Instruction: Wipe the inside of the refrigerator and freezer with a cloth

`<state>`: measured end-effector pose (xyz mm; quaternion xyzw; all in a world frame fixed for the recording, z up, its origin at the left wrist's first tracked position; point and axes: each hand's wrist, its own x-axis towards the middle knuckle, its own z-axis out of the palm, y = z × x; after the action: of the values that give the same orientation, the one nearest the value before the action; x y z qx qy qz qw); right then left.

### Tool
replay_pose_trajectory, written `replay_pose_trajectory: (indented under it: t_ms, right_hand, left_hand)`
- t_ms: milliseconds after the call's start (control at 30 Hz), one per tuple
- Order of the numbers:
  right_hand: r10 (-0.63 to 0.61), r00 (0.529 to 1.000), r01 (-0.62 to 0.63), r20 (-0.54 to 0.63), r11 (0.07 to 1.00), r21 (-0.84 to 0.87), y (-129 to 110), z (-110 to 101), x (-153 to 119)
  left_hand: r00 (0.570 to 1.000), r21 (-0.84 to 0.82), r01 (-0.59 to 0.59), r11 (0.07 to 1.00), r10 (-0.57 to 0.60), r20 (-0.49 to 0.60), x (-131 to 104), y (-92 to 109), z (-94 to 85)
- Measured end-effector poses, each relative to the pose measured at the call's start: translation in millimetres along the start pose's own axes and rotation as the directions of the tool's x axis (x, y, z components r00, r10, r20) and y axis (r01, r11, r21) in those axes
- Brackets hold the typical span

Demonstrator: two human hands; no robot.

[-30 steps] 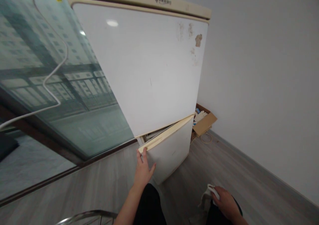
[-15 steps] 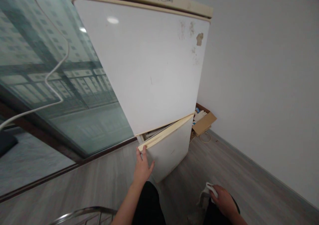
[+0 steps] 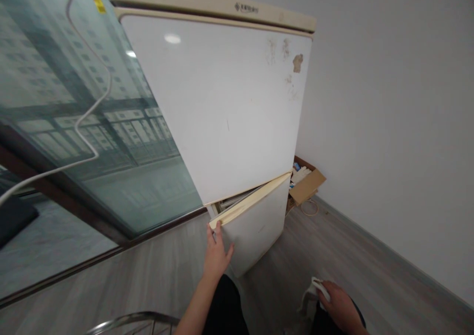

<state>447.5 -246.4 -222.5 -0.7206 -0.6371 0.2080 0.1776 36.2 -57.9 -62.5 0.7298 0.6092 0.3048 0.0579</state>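
Note:
A white fridge has a closed upper door (image 3: 222, 107) and a lower door (image 3: 259, 231) standing partly open, its free edge swung out at the left. My left hand (image 3: 217, 256) is at that door's upper left corner, fingertips on the cream edge and thumb spread apart over the front face. At the lower right, my right hand (image 3: 338, 300) is closed on a whitish cloth (image 3: 309, 295) that hangs down beside my knee. Little of the fridge's inside shows through the narrow gap.
An open cardboard box (image 3: 309, 187) with mixed items stands behind the fridge by the wall (image 3: 388, 127). A white cable (image 3: 83, 122) hangs before the glass at left. A metal rail (image 3: 133, 317) curves at the bottom left.
The whole view has shifted slightly, so the fridge and both hands appear a little lower and to the right. My left hand is still at the door corner and my right hand still holds the cloth.

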Motion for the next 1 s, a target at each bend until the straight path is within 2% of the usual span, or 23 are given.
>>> replay_pose_trajectory:
  t_ms: [300, 433, 733, 1000]
  right_hand:
    - [0.014, 1.000, -0.014, 0.002, 1.000, -0.010, -1, -1, 1]
    - [0.010, 1.000, -0.010, 0.009, 1.000, -0.019, -3, -1, 1]
    - [0.004, 1.000, -0.005, -0.028, 1.000, -0.018, 5, 5, -1]
    - [0.033, 0.999, -0.031, 0.020, 0.997, -0.072, 0, 5, 3]
  left_hand:
    - [1.000, 0.027, -0.001, 1.000, 0.002, -0.012, -2, 6, -1.2]
    - [1.000, 0.095, -0.010, 0.995, 0.010, 0.000, 1, 3, 0.3]
    - [0.997, 0.216, 0.061, 0.975, -0.071, 0.040, 28, -1, -1.8]
    - [0.992, 0.304, 0.113, 0.946, -0.127, 0.026, 46, 2, -1.7]
